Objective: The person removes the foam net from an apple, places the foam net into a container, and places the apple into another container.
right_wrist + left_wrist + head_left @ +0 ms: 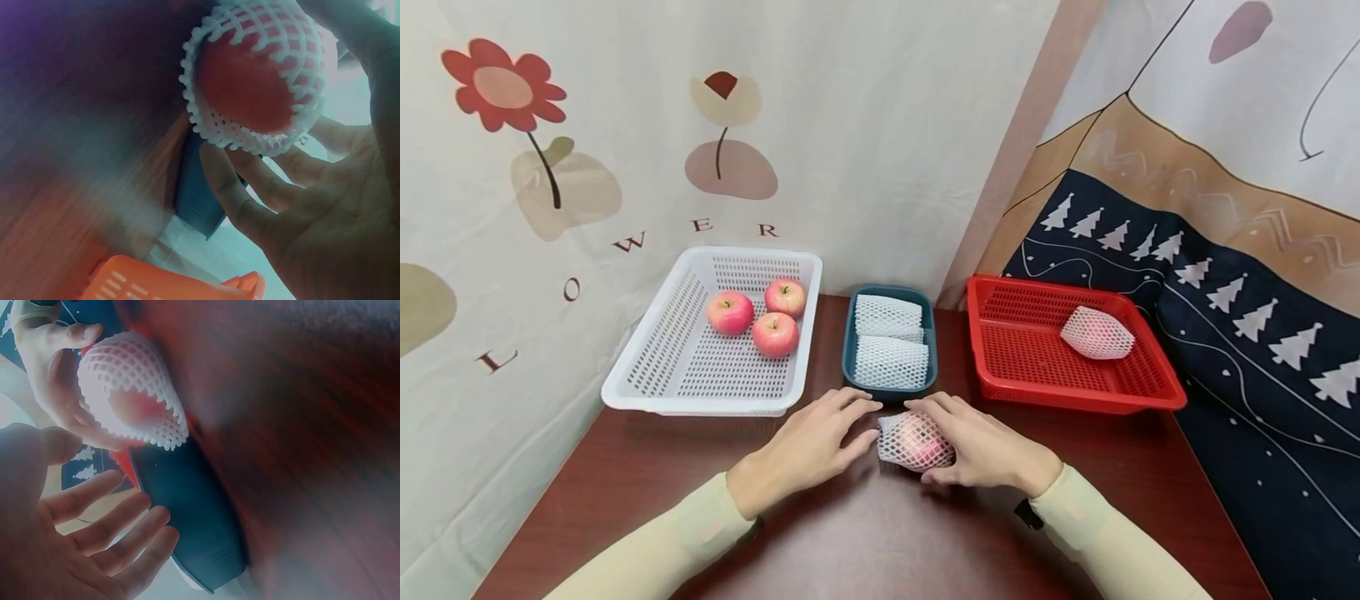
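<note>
Reddish-brown tabletop (865, 542) lies below; the right hand (981, 442), nearer, grasps a netted apple (916, 443) whose long axis points toward the released left hand (812, 442).

Behind the wrapped apple (917, 443), a tub (930, 340) holding nets (891, 362) stands between the left basket (700, 371) and the right basket (1017, 343).

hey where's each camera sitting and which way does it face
Head: worn on the head, facing forward and down over the table; both sleeves, the left grip and the right grip show.
Left wrist: on that wrist, facing the netted apple; both grips show.
Right wrist: on that wrist, facing the netted apple from the other side; the right grip shows.
Shared: both wrist views catch the netted apple and the blue tray.
</note>
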{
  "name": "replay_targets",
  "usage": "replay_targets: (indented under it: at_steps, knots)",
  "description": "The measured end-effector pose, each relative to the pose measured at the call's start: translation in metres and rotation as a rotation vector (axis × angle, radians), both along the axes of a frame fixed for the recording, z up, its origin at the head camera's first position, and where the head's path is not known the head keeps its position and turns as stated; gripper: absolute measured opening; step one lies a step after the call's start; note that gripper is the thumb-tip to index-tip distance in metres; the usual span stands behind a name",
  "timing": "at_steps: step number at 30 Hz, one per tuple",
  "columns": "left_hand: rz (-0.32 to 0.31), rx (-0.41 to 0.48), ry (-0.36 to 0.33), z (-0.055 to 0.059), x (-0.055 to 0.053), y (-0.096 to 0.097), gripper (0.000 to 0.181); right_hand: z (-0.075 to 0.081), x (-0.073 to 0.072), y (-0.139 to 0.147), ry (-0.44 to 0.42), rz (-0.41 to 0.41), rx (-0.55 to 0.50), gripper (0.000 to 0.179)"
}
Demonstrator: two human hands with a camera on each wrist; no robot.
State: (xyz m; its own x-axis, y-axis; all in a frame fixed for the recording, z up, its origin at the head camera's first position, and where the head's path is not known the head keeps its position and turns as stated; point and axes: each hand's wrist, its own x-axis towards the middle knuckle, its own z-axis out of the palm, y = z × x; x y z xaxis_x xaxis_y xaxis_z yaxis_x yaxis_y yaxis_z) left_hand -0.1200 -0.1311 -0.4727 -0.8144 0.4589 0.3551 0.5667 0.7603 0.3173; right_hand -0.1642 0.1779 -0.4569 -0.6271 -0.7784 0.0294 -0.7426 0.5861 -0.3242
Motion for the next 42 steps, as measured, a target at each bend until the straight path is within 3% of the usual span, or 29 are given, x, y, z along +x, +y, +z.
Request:
replay_targets:
  at_steps: [12, 22, 32, 42]
  knots:
    - [-0.009, 0.019, -0.027, -0.006, 0.005, 0.002, 0.033, -0.011, -0.001, -0.004, -0.019, 0.003, -0.097, 0.088]
    - [0.015, 0.041, -0.053, -0.007, 0.005, 0.001, 0.034, -0.011, -0.003, -0.004, -0.039, -0.002, -0.118, 0.086]
    - [0.012, 0.117, -0.099, -0.003, 0.005, 0.0, 0.032, -0.006, -0.001, -0.003, -0.045, -0.008, -0.157, 0.084]
    - [0.003, 0.201, -0.067, 0.001, 0.003, 0.001, 0.029, 0.005, -0.001, -0.002, -0.052, -0.039, -0.217, 0.08]
